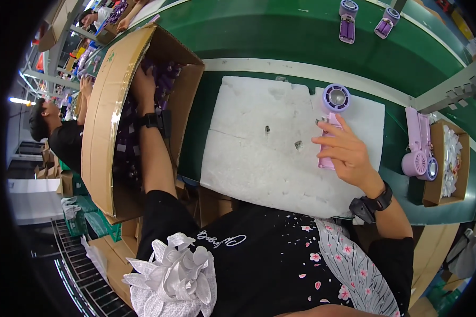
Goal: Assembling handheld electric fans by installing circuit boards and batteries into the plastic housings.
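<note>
My left hand (144, 87) reaches deep into a tall cardboard box (98, 127) on the left. Purple cylindrical battery cells (166, 79) lie around it in the box; shadow hides its fingertips, so I cannot tell whether it grips one. A lilac handheld fan (336, 98) lies on a white foam sheet (248, 142), its round head pointing away from me. Over its pink handle (326, 162) rests my right hand (346, 153), fingers stretched out and spread. These fingers cover most of the handle, and small parts show near its top.
Two open-handled fans (347, 24) (387, 22) lie on the green belt at the back. On the right, lilac fans (418, 142) sit beside a small cardboard box (433, 185) of whitish small parts. A metal post (455, 84) stands behind. Co-workers (63, 127) work at the far left.
</note>
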`<state>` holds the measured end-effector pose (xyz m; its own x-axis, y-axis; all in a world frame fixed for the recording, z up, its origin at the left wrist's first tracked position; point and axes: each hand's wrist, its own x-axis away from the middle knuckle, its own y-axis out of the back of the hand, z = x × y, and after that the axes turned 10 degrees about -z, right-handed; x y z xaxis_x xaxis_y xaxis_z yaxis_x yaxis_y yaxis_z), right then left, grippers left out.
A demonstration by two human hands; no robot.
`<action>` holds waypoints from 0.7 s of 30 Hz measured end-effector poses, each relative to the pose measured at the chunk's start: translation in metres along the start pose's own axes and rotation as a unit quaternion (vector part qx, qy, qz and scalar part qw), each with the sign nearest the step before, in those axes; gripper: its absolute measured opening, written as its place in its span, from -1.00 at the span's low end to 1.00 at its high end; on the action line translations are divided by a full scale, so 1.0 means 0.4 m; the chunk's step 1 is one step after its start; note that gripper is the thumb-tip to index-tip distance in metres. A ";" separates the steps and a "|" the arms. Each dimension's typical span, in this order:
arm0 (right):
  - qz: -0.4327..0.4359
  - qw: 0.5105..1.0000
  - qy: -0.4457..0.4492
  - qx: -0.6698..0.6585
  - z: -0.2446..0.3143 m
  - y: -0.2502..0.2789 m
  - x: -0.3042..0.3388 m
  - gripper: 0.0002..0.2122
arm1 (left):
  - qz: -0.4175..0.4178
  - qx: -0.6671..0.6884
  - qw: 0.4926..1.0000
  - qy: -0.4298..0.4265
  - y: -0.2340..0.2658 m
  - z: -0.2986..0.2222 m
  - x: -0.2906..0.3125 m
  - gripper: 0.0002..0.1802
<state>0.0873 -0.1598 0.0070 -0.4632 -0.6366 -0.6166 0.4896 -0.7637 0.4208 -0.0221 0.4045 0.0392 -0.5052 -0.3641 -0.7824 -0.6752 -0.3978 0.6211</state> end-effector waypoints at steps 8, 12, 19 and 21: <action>-0.129 0.912 -0.308 -0.239 0.035 0.029 0.006 -0.80 | -0.071 0.476 0.859 0.177 0.281 -0.521 0.080 -0.55; -0.254 0.696 -0.386 -0.550 0.086 -0.014 -0.060 -0.73 | 0.184 0.537 0.818 -0.095 0.417 -0.744 0.196 -0.44; -0.200 0.867 -0.403 -0.214 -0.005 0.045 -0.009 -0.87 | 0.351 0.479 0.799 -0.097 0.302 -0.858 0.250 -0.35; -0.188 0.890 -0.393 -0.137 -0.008 0.033 -0.016 -0.88 | 0.405 0.533 0.741 -0.050 0.256 -0.854 0.264 -0.49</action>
<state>0.0990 -0.1653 0.0145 -0.9530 -0.3022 0.0218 0.3028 -0.9523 0.0387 0.0388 0.0376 0.0356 -0.9782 -0.0343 -0.2050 -0.1427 0.8275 0.5430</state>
